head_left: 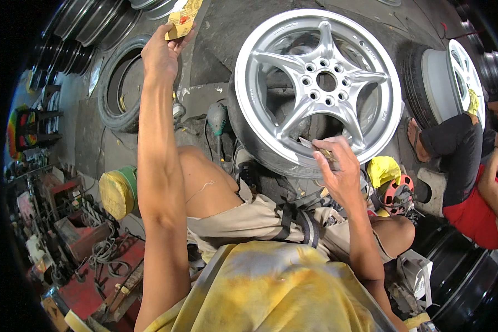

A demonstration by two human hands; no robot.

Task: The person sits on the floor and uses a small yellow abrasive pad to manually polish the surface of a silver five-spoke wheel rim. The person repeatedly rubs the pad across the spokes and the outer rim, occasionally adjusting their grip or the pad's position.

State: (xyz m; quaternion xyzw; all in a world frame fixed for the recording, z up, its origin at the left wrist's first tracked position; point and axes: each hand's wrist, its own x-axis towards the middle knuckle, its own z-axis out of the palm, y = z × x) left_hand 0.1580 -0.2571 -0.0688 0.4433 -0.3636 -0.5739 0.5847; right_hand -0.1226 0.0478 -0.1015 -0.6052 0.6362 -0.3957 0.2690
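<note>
Clock hours are told from the middle of the view. At 1 o'clock, a big shiny silver metal wheel with star-shaped spokes is laid face up. A black rubber tyre is seen under its bottom edge.

At 11 o'clock, the left hand is held up high, well apart from the wheel. A yellow paper piece with print on it is pinched between its thumb and fingers.

At 3 o'clock, the right hand is held by the wheel's bottom edge. Its fingers are bent, and a small thin tan piece is gripped in them. It is blurred, so whether the wheel is touched cannot be told.

A dark green power tool is set down near 11 o'clock. At 3 o'clock, a bright yellow crumpled cloth is placed just beside the right hand.
</note>
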